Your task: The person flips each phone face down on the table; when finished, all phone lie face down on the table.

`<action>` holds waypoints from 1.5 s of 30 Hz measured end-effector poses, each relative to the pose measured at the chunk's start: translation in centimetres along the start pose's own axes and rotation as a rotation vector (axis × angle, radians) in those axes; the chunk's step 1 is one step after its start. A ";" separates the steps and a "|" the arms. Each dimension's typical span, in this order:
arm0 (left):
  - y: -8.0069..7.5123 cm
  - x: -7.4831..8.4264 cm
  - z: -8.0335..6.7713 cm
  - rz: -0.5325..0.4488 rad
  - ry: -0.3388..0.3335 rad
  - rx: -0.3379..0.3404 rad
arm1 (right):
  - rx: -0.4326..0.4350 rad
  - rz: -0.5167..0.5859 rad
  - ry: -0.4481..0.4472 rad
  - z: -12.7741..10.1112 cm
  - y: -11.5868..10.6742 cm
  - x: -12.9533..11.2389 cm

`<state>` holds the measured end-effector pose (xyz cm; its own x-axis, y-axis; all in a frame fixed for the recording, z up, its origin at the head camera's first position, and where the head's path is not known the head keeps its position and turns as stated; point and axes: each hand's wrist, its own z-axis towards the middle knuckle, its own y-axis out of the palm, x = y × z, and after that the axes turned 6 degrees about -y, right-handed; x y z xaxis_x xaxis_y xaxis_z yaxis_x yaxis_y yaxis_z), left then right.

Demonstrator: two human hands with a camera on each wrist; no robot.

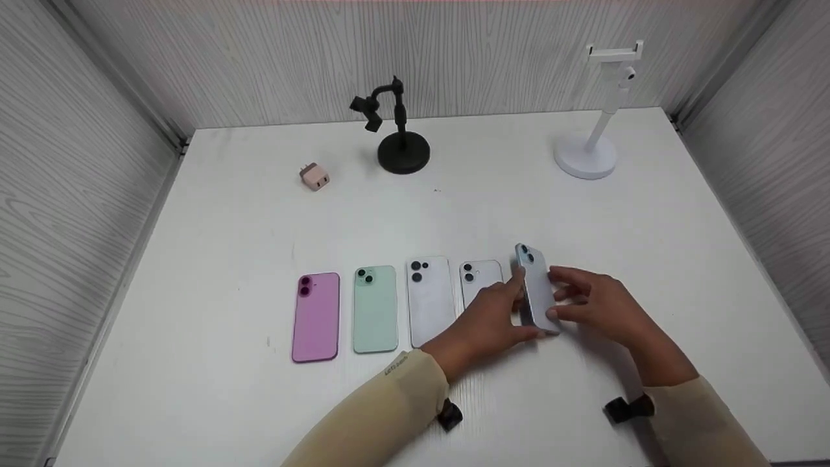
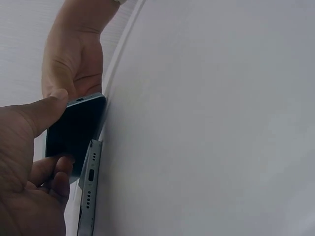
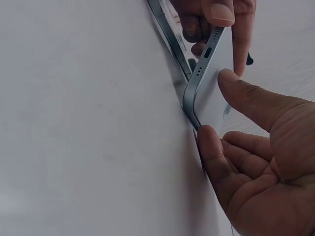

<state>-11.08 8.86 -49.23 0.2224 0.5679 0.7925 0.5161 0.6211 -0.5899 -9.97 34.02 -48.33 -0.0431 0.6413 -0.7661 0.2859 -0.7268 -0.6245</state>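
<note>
A light blue phone stands tilted on its long right edge, its back with two camera lenses facing the right hand. My left hand grips it by the two ends of its left side, thumb at the charging-port end; the left wrist view shows its dark screen. From the right, my right hand holds the same phone, its thumb against the back and a fingertip at the lower corner. Beside it lies a white phone with two lenses, partly hidden under my left hand.
Further left lie a white phone with several lenses, a mint green phone and a pink phone. Toward the back are a pink charger plug, a black phone stand and a white phone stand. Wood-grain panels enclose the table.
</note>
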 end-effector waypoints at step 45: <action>0.5 0.5 0.1 0.370 -0.005 0.025 | 0.045 -0.038 0.046 -1.5 -0.1 1.0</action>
<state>-10.83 9.52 -49.09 0.3861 0.7589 0.5244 0.3812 0.3864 -0.8399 -8.64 35.06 -48.80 -0.0090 0.6788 -0.7343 0.2416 -0.7111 -0.6603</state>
